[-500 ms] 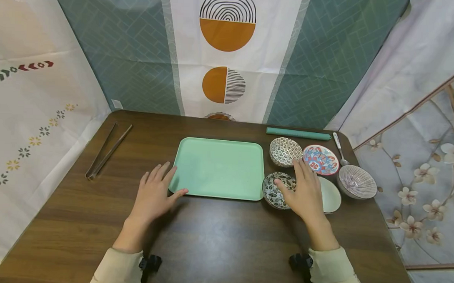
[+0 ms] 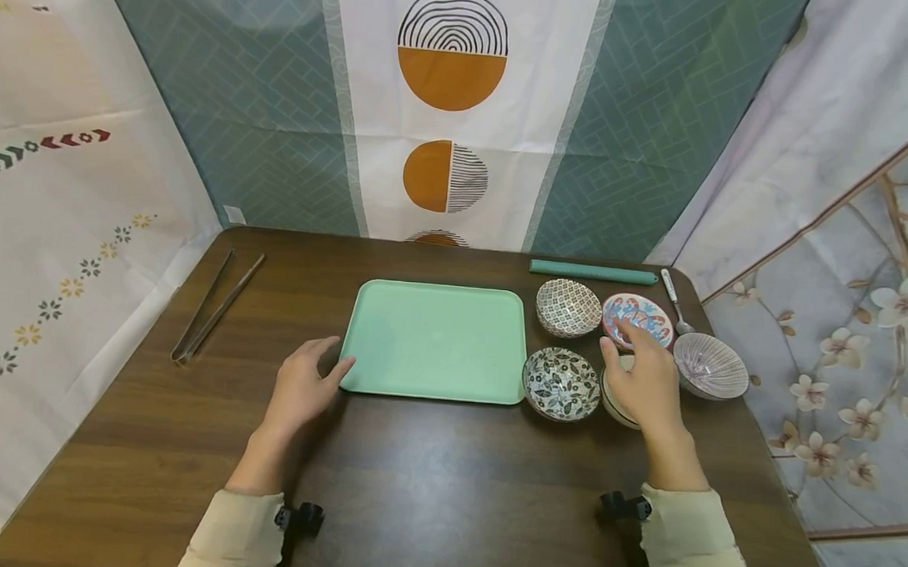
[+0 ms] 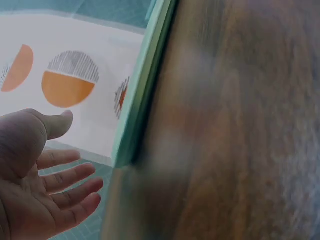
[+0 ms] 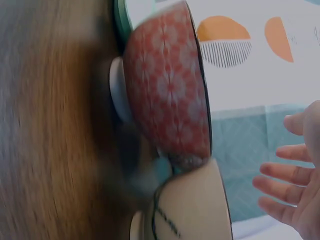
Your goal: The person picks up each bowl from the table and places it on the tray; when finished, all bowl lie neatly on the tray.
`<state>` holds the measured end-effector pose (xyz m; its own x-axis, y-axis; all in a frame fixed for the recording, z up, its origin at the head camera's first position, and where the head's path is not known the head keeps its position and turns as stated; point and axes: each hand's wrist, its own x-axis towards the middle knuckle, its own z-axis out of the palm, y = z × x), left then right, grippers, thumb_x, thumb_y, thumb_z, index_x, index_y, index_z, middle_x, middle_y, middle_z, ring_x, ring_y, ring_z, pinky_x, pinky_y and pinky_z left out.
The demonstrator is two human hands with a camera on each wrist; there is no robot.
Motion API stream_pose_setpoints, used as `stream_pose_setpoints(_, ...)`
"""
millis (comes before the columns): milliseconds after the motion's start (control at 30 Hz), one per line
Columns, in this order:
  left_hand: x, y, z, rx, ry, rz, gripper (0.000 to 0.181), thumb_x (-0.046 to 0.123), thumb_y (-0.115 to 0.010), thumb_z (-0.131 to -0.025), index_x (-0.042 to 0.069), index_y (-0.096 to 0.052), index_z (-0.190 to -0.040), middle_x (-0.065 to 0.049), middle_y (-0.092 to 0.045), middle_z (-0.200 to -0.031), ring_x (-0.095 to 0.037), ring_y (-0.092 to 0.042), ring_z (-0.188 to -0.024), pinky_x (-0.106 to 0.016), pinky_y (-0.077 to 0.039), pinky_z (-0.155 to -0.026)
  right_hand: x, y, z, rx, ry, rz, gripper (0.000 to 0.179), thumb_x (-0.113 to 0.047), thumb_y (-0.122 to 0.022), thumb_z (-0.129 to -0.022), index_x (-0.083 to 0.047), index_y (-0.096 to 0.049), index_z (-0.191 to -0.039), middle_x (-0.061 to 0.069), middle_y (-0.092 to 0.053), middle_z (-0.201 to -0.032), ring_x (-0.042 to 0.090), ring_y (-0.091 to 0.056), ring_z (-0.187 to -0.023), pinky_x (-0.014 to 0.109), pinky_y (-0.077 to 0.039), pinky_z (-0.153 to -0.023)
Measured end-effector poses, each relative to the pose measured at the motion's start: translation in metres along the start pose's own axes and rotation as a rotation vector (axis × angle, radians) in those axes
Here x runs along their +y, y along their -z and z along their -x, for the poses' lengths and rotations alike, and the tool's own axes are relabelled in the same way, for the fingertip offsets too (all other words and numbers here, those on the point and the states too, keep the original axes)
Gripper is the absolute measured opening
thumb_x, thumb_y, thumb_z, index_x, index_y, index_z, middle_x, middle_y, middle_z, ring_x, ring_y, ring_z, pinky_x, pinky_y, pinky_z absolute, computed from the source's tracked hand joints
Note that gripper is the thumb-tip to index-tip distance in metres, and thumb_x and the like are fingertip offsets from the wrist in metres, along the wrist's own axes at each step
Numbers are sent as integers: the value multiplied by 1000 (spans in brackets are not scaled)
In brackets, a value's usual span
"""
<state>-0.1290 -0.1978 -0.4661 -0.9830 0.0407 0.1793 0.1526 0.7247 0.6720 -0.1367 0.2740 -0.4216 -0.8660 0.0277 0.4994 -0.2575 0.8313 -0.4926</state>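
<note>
A green tray (image 2: 433, 341) is lying flat mid-counter (image 2: 432, 483), its spot between the two hands apparently putting it within reach of both. Tableware is clustering to the right, seemingly grouped to suit the right arm: a leafy bowl (image 2: 561, 385) is standing just beside the tray, a checked bowl (image 2: 569, 308) is sitting behind it, a cream bowl (image 4: 195, 205) is standing to its right, and a red-and-blue dish (image 2: 651, 314) and a striped bowl (image 2: 712, 366) are filling the space beyond. All are facing mouth up; footed bases are probably steadying the leafy and cream ones. A spoon (image 2: 675, 304) is lying behind the striped bowl, a green tube (image 2: 593, 272) is running along the back, and tongs (image 2: 226, 304) are resting splayed at far left, well apart from the tableware.

The left hand (image 2: 300, 391) is hovering by the tray's left edge, thumb spread from loosely bent fingers, holding nothing; the left wrist view is showing a gap to the rim. The right hand (image 2: 644, 386) is hanging above the cream bowl, thumb and fingers wide apart, also holding nothing, its fingertips showing clear of the two nearest rims.
</note>
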Motion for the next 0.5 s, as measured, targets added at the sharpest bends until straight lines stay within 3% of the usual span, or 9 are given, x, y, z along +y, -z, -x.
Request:
stream_pose_setpoints(167,-11,-4,-3,-15,78,47,50,25,-68,-99,-10,-58,-134,-29,-61,-127,-43,-61,-113,-57,-47,-95,15,7,-1,-5,-70,5,39,-16,-65,-97,8,-62,-128,28,-65,-124,48,-59,-113,59,-42,-97)
stream_pose_setpoints(333,-18,-8,-5,-43,151,90,47,23,-68,-99,-9,-60,-132,-26,-66,-121,-39,-66,-105,-51,-53,-87,35,14,-2,44,-86,28,38,-14,-67,-95,10,-63,-124,31,-67,-115,48,-62,-103,60,-41,-92)
stream_pose_setpoints(500,-22,-13,-8,-29,177,114,42,20,-70,-98,-8,-64,-129,-23,-71,-111,-37,-68,-100,-48,-55,-83,50,21,0,59,-146,38,37,-13,-66,-95,11,-62,-123,33,-66,-113,50,-63,-101,59,-45,-87)
